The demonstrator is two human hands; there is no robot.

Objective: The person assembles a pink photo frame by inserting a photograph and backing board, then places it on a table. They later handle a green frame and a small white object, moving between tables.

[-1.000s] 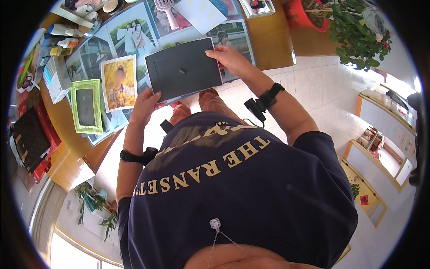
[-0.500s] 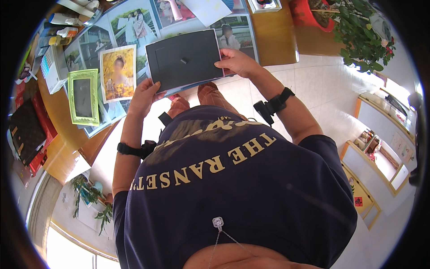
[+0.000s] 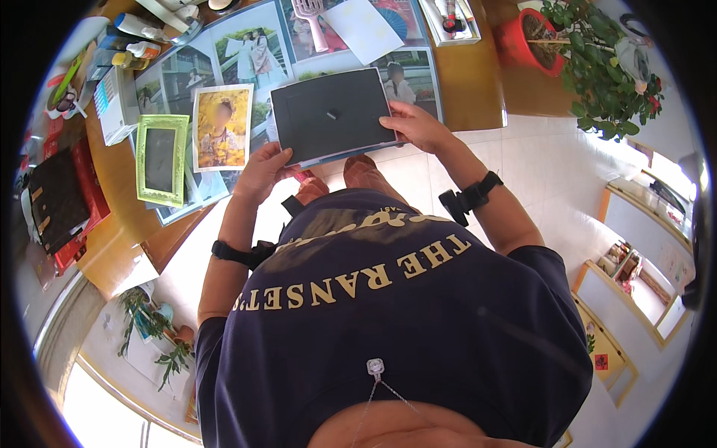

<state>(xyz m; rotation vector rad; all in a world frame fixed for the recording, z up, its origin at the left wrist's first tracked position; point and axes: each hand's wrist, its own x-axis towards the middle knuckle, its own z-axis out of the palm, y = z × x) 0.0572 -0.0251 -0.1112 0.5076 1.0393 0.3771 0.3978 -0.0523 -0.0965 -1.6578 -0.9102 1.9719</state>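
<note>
Black panel (image 3: pixel 310 123), held at the near edge of the bench (image 3: pixel 470 86), and it spans from left hand (image 3: pixel 261 170) to right hand (image 3: pixel 420 128): long axis crosswise, right end angled slightly farther off. The left hand pinches the near left corner, the right hand clamps the right edge! Off to the left, nearer the left hand, lie a loose photo (image 3: pixel 222 134) and a green frame (image 3: pixel 180 160).
</note>
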